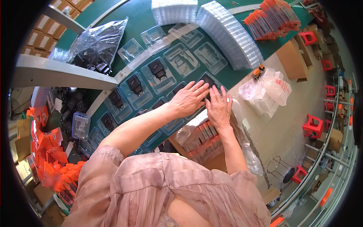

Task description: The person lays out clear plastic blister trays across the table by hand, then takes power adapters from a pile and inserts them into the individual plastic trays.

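Note:
My left hand [188,99] lies palm down over the clear trays near the table's right edge, fingers stretched out. Beside it my right hand [219,107] also faces down with its fingers spread, its fingertips close to a tray that holds a dark item [207,80]. What lies under both palms is hidden. To the left, black plug adapters [157,69] sit in clear plastic trays, one of them a black adapter [135,84] with its prongs showing. Farther back are trays without adapters [181,59].
Stacked clear trays [230,36] curve along the back, near orange packages [272,19]. A grey metal beam [64,72] crosses at left, by a bag of black parts [98,45]. Below the right edge stands a box of orange-and-grey packs [204,138]; red stools [312,126] stand on the floor.

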Action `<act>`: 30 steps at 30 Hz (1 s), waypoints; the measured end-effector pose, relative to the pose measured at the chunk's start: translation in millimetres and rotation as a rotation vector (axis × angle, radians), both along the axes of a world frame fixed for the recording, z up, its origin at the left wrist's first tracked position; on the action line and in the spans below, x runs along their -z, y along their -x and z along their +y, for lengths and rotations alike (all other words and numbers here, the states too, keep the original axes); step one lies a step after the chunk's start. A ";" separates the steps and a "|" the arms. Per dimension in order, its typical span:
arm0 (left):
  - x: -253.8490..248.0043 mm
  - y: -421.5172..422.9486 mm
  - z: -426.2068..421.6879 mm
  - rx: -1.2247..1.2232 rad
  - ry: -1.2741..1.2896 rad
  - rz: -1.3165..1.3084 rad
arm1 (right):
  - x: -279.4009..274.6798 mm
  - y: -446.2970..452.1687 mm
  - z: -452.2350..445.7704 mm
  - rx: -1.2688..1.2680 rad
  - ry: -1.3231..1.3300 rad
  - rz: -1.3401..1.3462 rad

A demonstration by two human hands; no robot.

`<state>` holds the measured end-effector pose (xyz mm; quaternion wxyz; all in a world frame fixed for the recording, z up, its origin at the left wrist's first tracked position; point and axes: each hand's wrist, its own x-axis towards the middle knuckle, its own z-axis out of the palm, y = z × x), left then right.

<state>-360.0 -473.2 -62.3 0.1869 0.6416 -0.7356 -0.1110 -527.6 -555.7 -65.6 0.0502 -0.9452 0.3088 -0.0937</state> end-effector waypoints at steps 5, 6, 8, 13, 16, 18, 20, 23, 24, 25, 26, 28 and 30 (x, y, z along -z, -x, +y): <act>-18.4 -12.0 -6.7 0.038 -0.011 0.101 | 0.4 -20.3 -2.3 -0.041 0.051 -0.100; -2.9 -10.0 -5.7 -0.007 0.126 0.110 | 2.4 -21.3 -3.8 -0.044 0.036 -0.127; -25.9 -21.2 11.5 -0.063 0.180 0.209 | -11.4 -25.2 -0.4 -0.019 0.094 -0.089; -46.3 -91.8 146.0 -0.755 0.578 0.158 | -49.7 -67.8 35.8 -0.199 -0.166 -0.307; -44.9 -184.4 237.4 -1.094 0.267 -0.273 | -65.0 -125.6 100.3 -0.478 -0.507 -0.387; -45.0 -241.4 272.7 -1.353 0.030 -0.432 | -59.9 -167.3 146.7 -0.638 -0.703 -0.381; -53.8 -278.1 277.0 -1.467 -0.252 -0.341 | -52.4 -217.1 187.9 -0.713 -0.887 -0.384; -46.9 -303.7 264.0 -1.499 -0.456 -0.232 | -7.7 -313.0 237.4 -0.477 -1.370 -0.404; -42.2 -307.8 262.0 -1.533 -0.377 -0.143 | 3.9 -345.8 245.5 -0.345 -1.562 -0.383; -38.5 -312.0 262.3 -1.562 -0.297 -0.052 | 9.1 -370.7 250.9 -0.231 -1.547 -0.435; -35.9 -312.6 264.9 -1.576 -0.196 0.001 | -0.1 -388.0 251.4 -0.138 -1.746 -0.449; -21.8 -315.7 272.0 -1.570 -0.015 0.085 | -8.1 -422.2 257.4 0.157 -1.874 -0.471; -9.2 -320.2 278.9 -1.534 0.179 0.155 | -14.1 -439.4 259.2 0.272 -1.762 -0.425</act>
